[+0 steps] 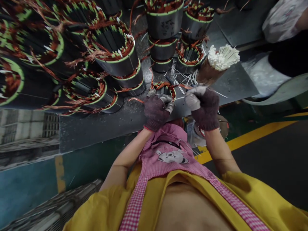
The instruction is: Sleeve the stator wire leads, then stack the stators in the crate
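A small stator [164,88] with copper windings and a green rim stands at the table's near edge. My left hand [157,109], in a dark glove with pale taped fingertips, has its fingers curled over the stator's near rim. Copper wire leads [182,86] stretch from the stator to my right hand [204,103], which is gloved the same way. Its thumb and fingers are pinched together on the leads. A thin white strip [220,94] sticks out beyond that hand; whether the fingers hold it too is hidden.
Stacked stators [113,48] with loose copper leads crowd the left and back. A brown container of white strips [222,59] stands right of them, beside scattered strips [184,77]. Another person's sleeve [282,21] shows at right. The grey table [96,131] ends just before my apron.
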Motion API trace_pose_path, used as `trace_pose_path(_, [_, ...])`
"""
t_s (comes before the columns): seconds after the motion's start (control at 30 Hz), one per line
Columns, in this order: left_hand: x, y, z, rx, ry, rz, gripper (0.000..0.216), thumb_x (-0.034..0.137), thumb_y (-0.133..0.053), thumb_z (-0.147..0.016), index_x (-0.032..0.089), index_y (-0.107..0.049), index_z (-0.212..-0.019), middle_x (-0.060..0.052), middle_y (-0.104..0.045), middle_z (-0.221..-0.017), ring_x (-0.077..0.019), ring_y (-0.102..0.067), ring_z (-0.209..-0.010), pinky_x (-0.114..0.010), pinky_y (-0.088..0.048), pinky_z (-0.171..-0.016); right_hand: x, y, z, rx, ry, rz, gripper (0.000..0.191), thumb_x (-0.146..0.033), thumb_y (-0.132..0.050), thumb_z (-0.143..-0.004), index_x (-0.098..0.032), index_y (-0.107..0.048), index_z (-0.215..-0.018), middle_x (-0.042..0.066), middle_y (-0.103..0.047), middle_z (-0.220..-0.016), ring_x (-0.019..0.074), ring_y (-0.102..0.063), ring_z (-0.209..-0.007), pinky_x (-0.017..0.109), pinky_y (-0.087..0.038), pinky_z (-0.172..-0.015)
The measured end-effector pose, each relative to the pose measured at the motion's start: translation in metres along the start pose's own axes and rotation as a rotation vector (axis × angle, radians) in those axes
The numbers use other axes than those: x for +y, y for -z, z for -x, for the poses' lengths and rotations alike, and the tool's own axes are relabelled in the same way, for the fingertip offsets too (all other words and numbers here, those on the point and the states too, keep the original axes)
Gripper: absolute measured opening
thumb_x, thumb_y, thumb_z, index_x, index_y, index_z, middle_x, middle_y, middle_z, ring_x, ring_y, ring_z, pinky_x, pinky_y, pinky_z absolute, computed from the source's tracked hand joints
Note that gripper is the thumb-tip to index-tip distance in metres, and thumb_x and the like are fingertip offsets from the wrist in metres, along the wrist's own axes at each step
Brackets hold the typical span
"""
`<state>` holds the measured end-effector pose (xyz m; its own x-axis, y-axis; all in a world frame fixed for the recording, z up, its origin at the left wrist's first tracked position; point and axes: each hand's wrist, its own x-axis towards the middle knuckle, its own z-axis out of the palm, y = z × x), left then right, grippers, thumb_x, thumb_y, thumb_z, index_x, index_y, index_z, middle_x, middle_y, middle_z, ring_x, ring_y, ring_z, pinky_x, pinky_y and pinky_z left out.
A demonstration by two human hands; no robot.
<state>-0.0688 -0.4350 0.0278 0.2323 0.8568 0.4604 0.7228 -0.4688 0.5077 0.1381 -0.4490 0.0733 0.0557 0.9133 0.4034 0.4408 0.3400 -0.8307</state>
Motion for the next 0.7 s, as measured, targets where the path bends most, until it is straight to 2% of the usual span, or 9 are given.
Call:
trace_pose_path(0.07, [-0.005,0.004,0.002,-0.046,-0.041,-0.014,0.016,0.036,-0.082,-0.100,0.024,-0.082,-0.110,-0.009,-0.085,-0.114,-0.0341,-0.079,-0.118,-0.065,-0.051,-0.127,0.010,0.000,0.001,-0.039,-0.097,-0.154,0.031,-0.063,-0.075,-0.102,-0.033,-0.081,-0.102,0.007,-0.082,-0.104,0.0311,-0.076,-0.099,0.053,-0.064,-0.101])
trace_pose_path(0.13, [-0.010,0.006,0.003,-0.088,-0.056,-0.035,0.019,0.035,-0.081,-0.100,0.025,-0.081,-0.115,-0.009,-0.085,-0.117,-0.0353,-0.078,-0.122,-0.065,-0.050,-0.129,0.022,-0.008,0.004,-0.201,-0.121,-0.283,0.036,-0.064,-0.080,-0.097,-0.031,-0.082,-0.111,0.006,-0.084,-0.116,0.0304,-0.078,-0.105,0.052,-0.065,-0.104])
trace_pose_path(0.23, [-0.014,0.007,0.003,-0.092,-0.068,-0.041,0.020,0.033,-0.081,-0.099,0.025,-0.080,-0.117,-0.010,-0.084,-0.122,-0.0359,-0.076,-0.125,-0.064,-0.053,-0.126,0.033,-0.023,0.013,-0.354,-0.107,-0.338,0.038,-0.065,-0.076,-0.099,-0.028,-0.083,-0.102,0.005,-0.084,-0.103,0.0288,-0.077,-0.098,0.051,-0.066,-0.099])
trace_pose_path(0.33, [-0.014,0.004,0.003,-0.046,-0.055,-0.018,0.014,0.034,-0.082,-0.099,0.025,-0.078,-0.109,-0.009,-0.085,-0.115,-0.0354,-0.077,-0.120,-0.063,-0.056,-0.121,0.033,-0.035,0.023,-0.233,-0.232,-0.355,0.044,-0.069,-0.073,-0.099,-0.028,-0.075,-0.083,0.002,-0.073,-0.078,0.0237,-0.068,-0.076,0.044,-0.065,-0.077])
trace_pose_path(0.43, [-0.013,0.000,0.002,-0.050,0.002,-0.019,0.011,0.031,-0.085,-0.095,0.025,-0.077,-0.098,-0.009,-0.083,-0.105,-0.0356,-0.078,-0.114,-0.062,-0.056,-0.120,0.023,-0.045,0.022,-0.173,-0.355,-0.432,0.048,-0.068,-0.070,-0.100,-0.028,-0.063,-0.074,0.001,-0.062,-0.068,0.0208,-0.058,-0.065,0.040,-0.059,-0.065])
trace_pose_path(0.5, [-0.009,-0.006,0.001,-0.064,0.047,-0.032,0.014,0.032,-0.087,-0.091,0.025,-0.077,-0.096,-0.010,-0.083,-0.107,-0.0371,-0.077,-0.117,-0.063,-0.053,-0.122,0.013,-0.047,0.016,-0.121,-0.371,-0.504,0.043,-0.063,-0.070,-0.099,-0.028,-0.061,-0.076,0.002,-0.060,-0.070,0.0202,-0.057,-0.063,0.039,-0.057,-0.063])
trace_pose_path(0.6, [0.006,-0.018,0.005,-0.004,0.118,-0.077,0.013,0.034,-0.085,-0.094,0.026,-0.076,-0.100,-0.010,-0.082,-0.108,-0.0390,-0.075,-0.122,-0.068,-0.049,-0.126,0.002,-0.041,0.009,0.058,-0.257,-0.537,0.032,-0.060,-0.067,-0.102,-0.029,-0.072,-0.106,0.007,-0.076,-0.103,0.0253,-0.074,-0.086,0.042,-0.066,-0.077])
trace_pose_path(0.63, [0.014,-0.021,0.009,0.040,0.132,-0.090,0.012,0.035,-0.081,-0.098,0.026,-0.076,-0.103,-0.010,-0.083,-0.109,-0.0389,-0.075,-0.124,-0.069,-0.048,-0.128,0.000,-0.037,0.009,0.099,-0.196,-0.478,0.035,-0.061,-0.064,-0.105,-0.031,-0.072,-0.121,0.009,-0.078,-0.120,0.0288,-0.078,-0.104,0.044,-0.068,-0.088])
trace_pose_path(0.7, [0.029,-0.024,0.021,0.101,0.146,-0.071,0.014,0.033,-0.071,-0.105,0.024,-0.075,-0.116,-0.011,-0.083,-0.121,-0.0376,-0.073,-0.133,-0.069,-0.045,-0.132,0.000,-0.028,0.014,0.086,-0.082,-0.274,0.043,-0.059,-0.057,-0.110,-0.034,-0.070,-0.142,0.011,-0.074,-0.145,0.0343,-0.072,-0.137,0.051,-0.062,-0.114])
